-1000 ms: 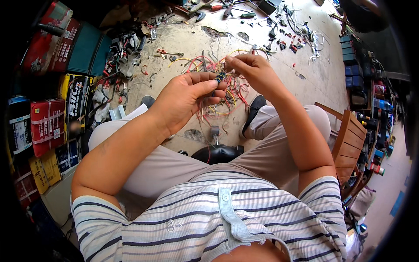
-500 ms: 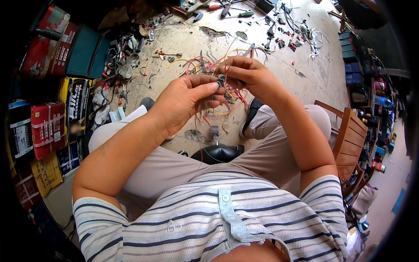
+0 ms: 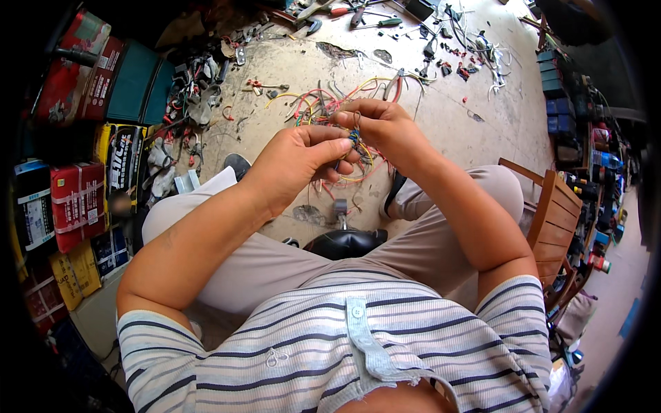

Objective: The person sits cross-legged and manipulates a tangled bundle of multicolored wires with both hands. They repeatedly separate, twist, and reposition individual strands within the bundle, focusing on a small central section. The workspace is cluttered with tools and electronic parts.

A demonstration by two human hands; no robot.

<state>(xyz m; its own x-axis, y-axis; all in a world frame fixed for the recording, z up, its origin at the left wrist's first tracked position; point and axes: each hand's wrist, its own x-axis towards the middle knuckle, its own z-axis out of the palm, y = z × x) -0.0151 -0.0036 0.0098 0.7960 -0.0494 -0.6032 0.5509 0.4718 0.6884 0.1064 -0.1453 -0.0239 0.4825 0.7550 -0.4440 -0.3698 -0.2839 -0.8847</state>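
Across the floor (image 3: 509, 131), pliers (image 3: 394, 87) lie beside tangled wires (image 3: 322, 103), screwdrivers (image 3: 390, 23) farther off

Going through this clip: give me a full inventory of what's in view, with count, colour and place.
Wire bundle: one, blue and yellow, in the hands
Loose wires: many, mostly red and yellow, floor beyond hands
Pliers: one, red-handled, beyond right hand
Screwdriver: one, green-handled, far floor, among other tools
Scraps: many, black and red, far right floor
Boxes: several, red, yellow, black, teal, left side
Slatted wooden furniture: one, brown, right
Padded object: one, black, between the legs
Shirt: one, striped, torso
Trousers: one pair, beige, legs
Shoes: two, dark, feet
Left hand: one, gripping bundle
Right hand: one, at bundle's upper end, grip unclear
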